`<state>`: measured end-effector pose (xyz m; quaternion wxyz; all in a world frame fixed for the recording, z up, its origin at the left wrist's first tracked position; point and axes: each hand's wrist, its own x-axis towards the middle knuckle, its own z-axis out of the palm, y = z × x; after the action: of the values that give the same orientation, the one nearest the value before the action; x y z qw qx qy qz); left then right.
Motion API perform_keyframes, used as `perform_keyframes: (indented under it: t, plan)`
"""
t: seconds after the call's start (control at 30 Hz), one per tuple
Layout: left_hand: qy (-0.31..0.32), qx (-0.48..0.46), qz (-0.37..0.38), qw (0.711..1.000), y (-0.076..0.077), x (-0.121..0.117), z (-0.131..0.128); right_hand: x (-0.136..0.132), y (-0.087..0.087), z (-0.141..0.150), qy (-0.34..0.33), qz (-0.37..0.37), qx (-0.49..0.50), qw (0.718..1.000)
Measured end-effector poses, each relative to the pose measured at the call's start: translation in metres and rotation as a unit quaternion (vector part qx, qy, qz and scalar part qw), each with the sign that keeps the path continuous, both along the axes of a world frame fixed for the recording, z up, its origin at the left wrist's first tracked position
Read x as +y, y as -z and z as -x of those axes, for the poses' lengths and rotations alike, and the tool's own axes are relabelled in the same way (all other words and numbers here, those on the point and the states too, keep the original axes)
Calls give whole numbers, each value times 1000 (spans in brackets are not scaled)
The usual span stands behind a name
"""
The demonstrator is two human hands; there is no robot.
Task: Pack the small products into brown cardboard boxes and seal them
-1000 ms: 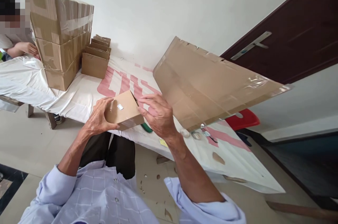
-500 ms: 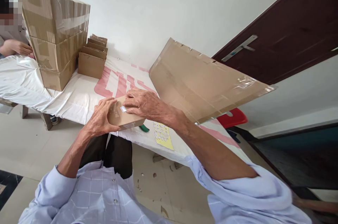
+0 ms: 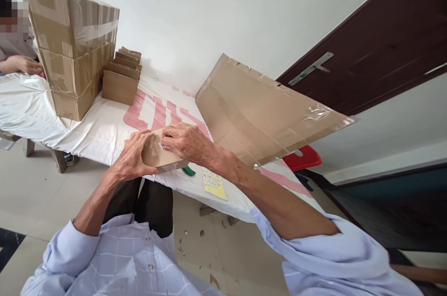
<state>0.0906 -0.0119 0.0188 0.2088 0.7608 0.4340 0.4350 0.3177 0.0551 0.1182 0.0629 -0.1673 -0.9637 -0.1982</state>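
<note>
Near the centre of the frame, the left hand [image 3: 131, 156] grips the left end of a box [image 3: 164, 156], its thumb spread along the near edge and its fingers on the top, while the right hand [image 3: 186, 142], fingers curled, presses on the top of the box at a small label [image 3: 161, 145]. Just right of the box, a green object [image 3: 189, 171] and a yellow sheet [image 3: 215, 186] lie on the white cloth [image 3: 94, 140]; a large carton [image 3: 258, 110] stands right of centre, and stacked cartons [image 3: 75, 54] rise in the upper left.
</note>
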Motion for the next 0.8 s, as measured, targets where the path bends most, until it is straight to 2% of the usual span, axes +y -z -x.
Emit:
perform_keyframes:
  t: [0.17,0.4,0.6,0.8]
  plan:
    - [6,1,-4,1000,0,1,0,3,6,1,-32,20,26,999]
    - [9,5,-7,1000,2,3,-1,6,11,2,-45,120,140,982]
    - [13,0,-11,1000,-1,4,-1,4,9,2,-29,201,237,950]
    - [13,5,-2,1000,-5,3,-1,1,8,5,-10,289,290,912]
